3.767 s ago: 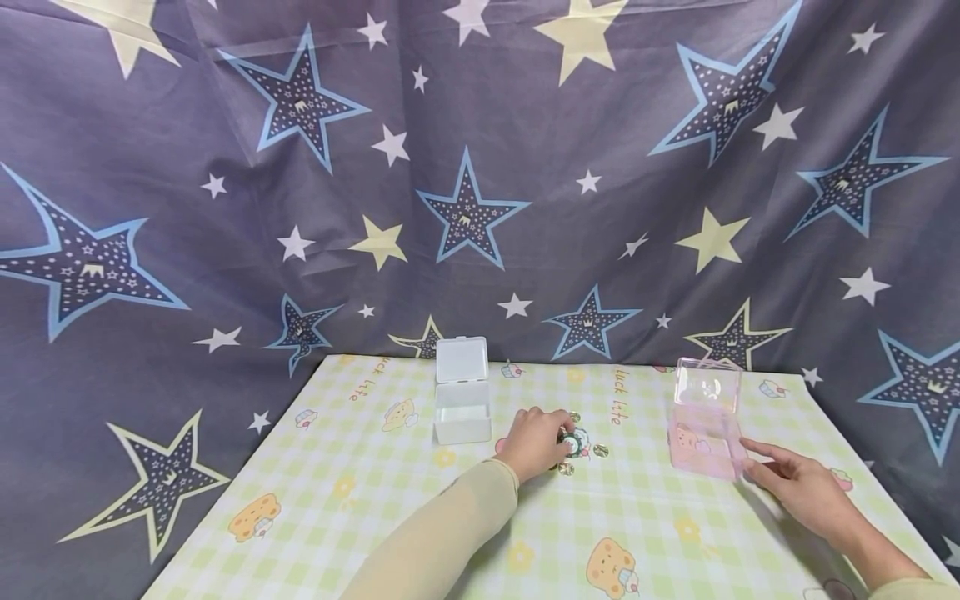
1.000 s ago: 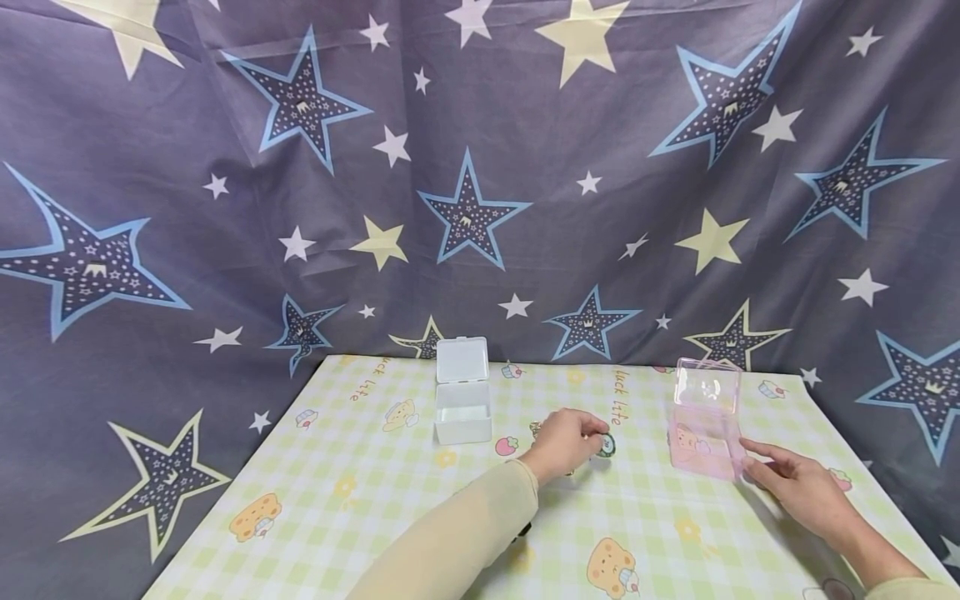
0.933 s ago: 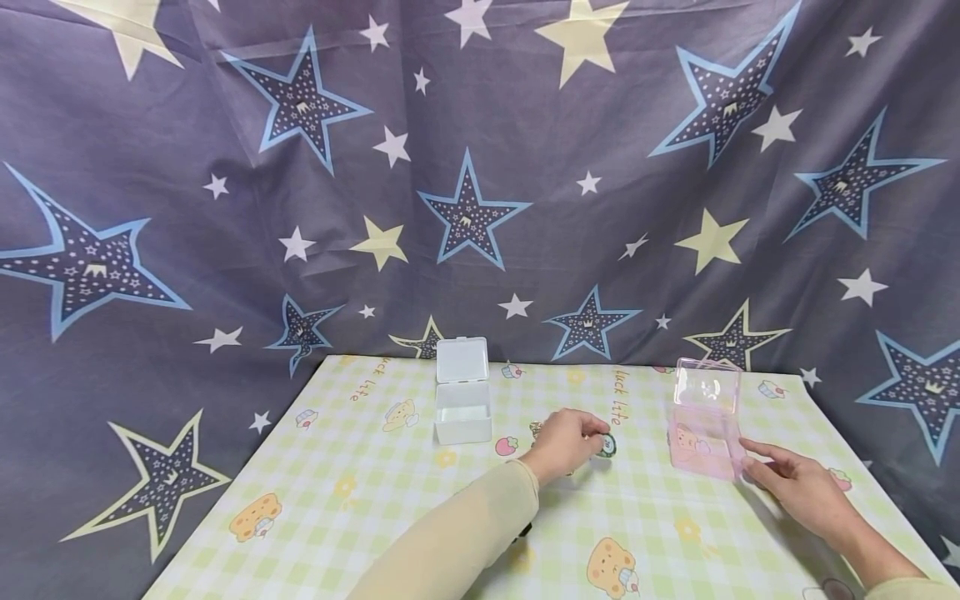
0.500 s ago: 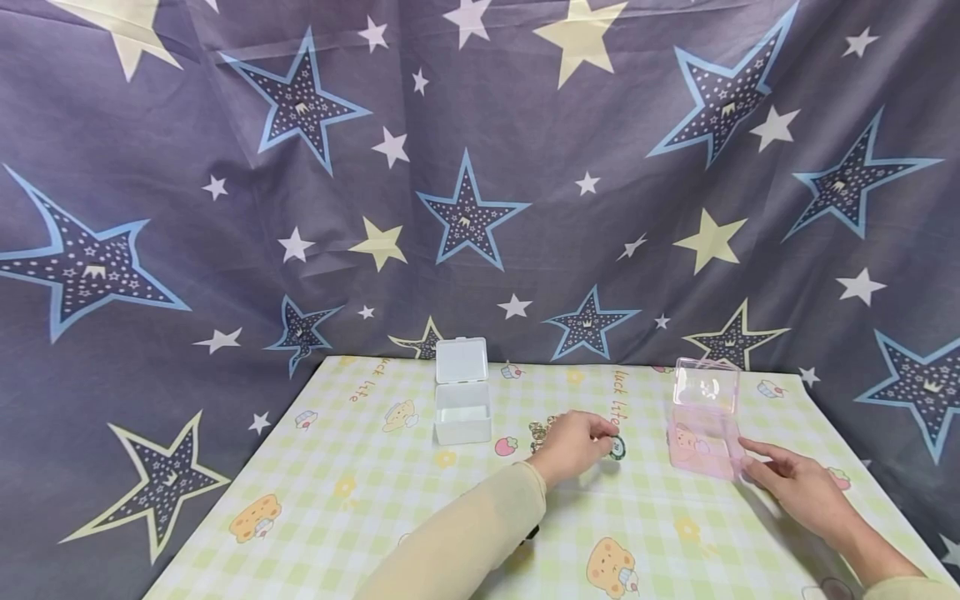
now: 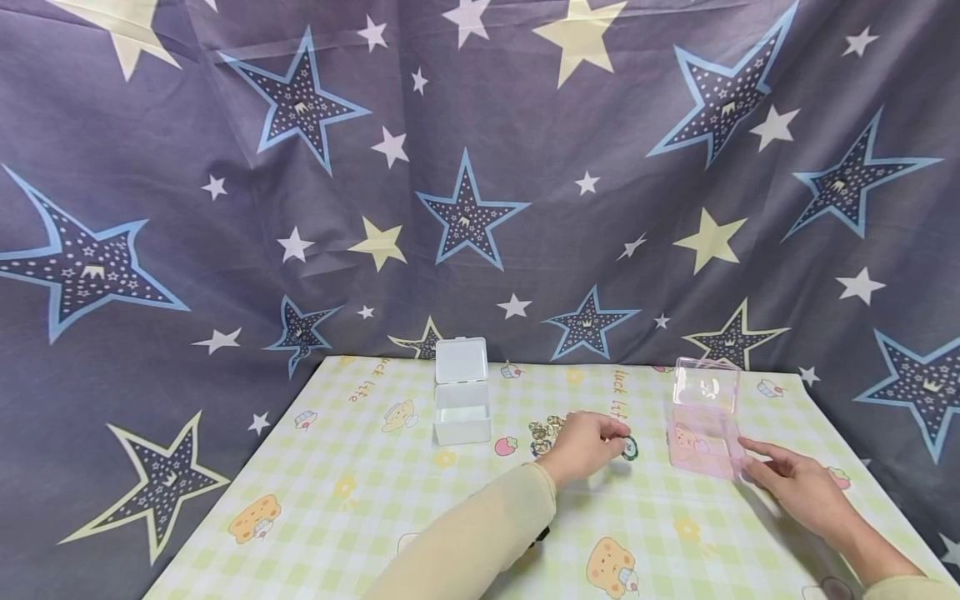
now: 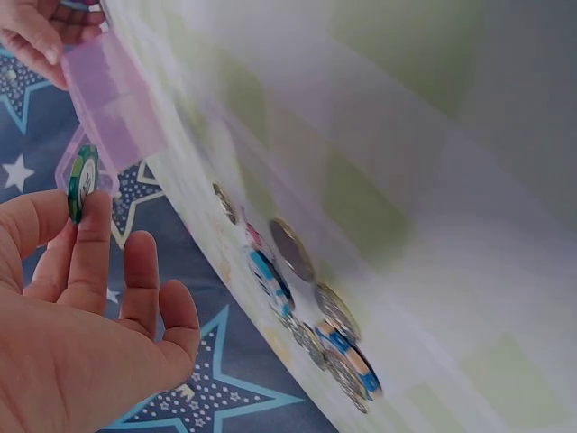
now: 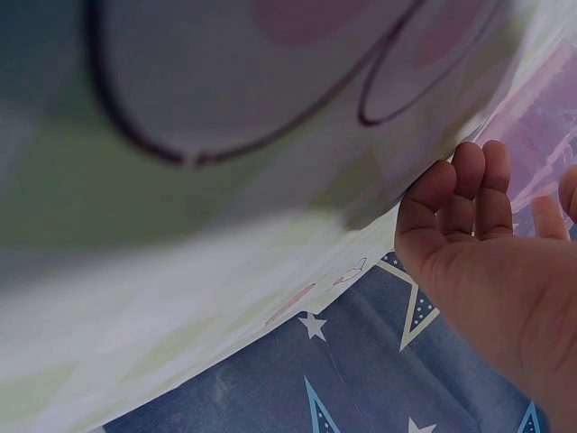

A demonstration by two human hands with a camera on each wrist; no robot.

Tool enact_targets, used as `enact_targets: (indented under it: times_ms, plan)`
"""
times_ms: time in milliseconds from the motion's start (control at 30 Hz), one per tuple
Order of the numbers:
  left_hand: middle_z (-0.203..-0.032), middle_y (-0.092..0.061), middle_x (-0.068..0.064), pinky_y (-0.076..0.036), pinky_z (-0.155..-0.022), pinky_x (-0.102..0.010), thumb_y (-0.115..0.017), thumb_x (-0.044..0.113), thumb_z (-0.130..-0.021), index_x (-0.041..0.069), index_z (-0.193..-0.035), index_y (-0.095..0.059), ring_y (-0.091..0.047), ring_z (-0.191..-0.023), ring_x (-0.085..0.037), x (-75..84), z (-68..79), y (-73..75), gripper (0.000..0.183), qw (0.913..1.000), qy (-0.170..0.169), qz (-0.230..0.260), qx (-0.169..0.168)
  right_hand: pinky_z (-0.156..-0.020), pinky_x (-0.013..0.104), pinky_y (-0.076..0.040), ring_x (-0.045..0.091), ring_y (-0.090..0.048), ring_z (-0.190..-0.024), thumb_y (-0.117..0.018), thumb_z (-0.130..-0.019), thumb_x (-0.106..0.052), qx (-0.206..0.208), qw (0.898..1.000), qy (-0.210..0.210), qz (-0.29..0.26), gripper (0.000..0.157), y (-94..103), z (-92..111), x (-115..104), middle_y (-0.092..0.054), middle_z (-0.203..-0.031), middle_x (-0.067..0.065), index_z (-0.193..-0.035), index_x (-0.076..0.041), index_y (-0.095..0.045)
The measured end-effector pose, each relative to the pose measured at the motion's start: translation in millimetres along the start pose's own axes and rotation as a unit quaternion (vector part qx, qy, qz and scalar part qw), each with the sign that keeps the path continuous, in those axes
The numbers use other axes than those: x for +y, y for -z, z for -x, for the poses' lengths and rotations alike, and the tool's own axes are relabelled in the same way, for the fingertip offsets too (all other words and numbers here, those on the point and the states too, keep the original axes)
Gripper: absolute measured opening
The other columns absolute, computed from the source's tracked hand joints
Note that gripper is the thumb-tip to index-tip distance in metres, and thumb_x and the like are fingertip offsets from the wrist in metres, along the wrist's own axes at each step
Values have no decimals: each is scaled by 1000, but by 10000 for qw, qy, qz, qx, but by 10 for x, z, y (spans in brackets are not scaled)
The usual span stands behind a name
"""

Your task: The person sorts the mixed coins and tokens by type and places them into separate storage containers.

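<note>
My left hand (image 5: 588,446) pinches a green-edged poker chip (image 5: 629,448) between thumb and fingertips, above the tablecloth. The chip (image 6: 83,183) stands on edge in the left wrist view, the other fingers loosely bent. Below and left of that hand lie gold-coloured coins (image 5: 537,430) and a few blue-edged chips (image 6: 345,352), partly hidden by it in the head view. A see-through pink box (image 5: 701,450) stands to the right, lid up. My right hand (image 5: 806,496) touches its right side with thumb and forefinger stretched out; its other fingers (image 7: 457,189) are slightly bent.
A white box (image 5: 463,425) with its lid raised stands left of the coins. The checked tablecloth (image 5: 360,533) reaches back to a dark star-patterned curtain (image 5: 360,183) behind the table.
My left hand took up the green-edged chip from the pile and has carried it rightward, toward the pink box. More of the coins now show. The right hand stays at the box.
</note>
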State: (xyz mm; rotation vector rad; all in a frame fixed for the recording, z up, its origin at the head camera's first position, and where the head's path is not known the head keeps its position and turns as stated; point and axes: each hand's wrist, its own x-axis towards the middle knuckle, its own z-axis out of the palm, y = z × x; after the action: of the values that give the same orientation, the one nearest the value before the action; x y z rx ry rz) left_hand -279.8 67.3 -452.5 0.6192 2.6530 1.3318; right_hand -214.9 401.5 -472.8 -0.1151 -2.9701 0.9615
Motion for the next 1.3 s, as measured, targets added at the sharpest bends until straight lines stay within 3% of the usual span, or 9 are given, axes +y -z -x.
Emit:
enact_targets:
  times_ms: [267, 633, 867, 967, 1300]
  plan:
    - [-105, -82, 8, -53, -80, -15, -74, 16, -100, 16, -115, -84, -61, -85, 4, 130, -53, -107, 18, 9998, -84, 202, 20, -90, 43, -37, 1, -57, -81, -59, -110, -45, 31, 9998, 61, -199, 63, -13, 11, -2, -82, -102, 8, -157, -4, -52]
    - [-93, -79, 11, -50, -76, -14, -76, 17, -99, 18, -113, -85, -57, -79, 5, 194, -163, -291, 16, 9986, -78, 476, 231, -85, 33, -45, 0, -61, -92, -61, -109, -48, 19, 10000, -33, -26, 63, -16, -4, 8, -81, -117, 15, -157, -8, -54]
    - [-93, -80, 10, -50, -73, -14, -77, 16, -99, 17, -113, -85, -59, -78, 5, 292, -225, -348, 16, 9959, 23, 805, 423, -86, 37, -47, 4, -64, -99, -62, -109, -46, 104, 9999, 103, 46, 61, -1, -18, 12, -81, -118, 17, -155, -8, -56]
    - [-93, -80, 10, -51, -73, -14, -78, 15, -99, 17, -112, -85, -59, -78, 5, 360, -233, -373, 15, 9942, 111, 953, 487, -81, 27, -46, 2, -63, -95, -62, -108, -47, 117, 9998, 161, 69, 60, 2, -20, 13, -82, -116, 14, -155, -8, -57]
    - [-94, -82, 10, -51, -74, -14, -80, 14, -97, 16, -112, -85, -59, -78, 4, 437, -275, -480, 16, 9926, 357, 998, 585, -74, 21, -40, 7, -59, -86, -62, -109, -47, 64, 10000, 5, 3, 62, -5, -19, 15, -82, -110, 10, -156, -8, -55]
